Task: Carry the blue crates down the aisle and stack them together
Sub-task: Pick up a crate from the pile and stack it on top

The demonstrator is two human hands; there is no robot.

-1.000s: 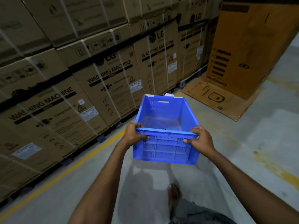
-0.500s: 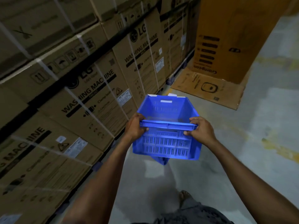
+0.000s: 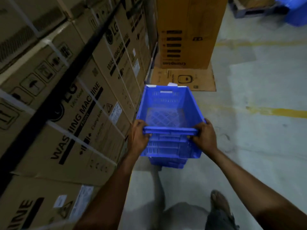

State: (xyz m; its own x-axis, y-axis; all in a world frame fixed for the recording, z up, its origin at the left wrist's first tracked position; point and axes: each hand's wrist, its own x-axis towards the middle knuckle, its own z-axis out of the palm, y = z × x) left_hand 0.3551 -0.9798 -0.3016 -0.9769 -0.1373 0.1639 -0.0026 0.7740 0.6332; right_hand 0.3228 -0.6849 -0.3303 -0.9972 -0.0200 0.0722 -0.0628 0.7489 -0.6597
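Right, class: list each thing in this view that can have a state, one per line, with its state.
blue crate: empty, carried off the floor, another blue crate partly showing beneath it
left hand: closed on the near rim
right hand: closed on the near rim
washing machine boxes: sealed, strapped, stacked
tall brown carton: standing upside down
flattened cardboard: lying on the floor

Single view only, my head cam: wide-angle, looks forward and down aisle floor (image 3: 249, 146). Near field: both forearms, blue crate (image 3: 167, 113). Carton wall (image 3: 66, 105) close along left edge.
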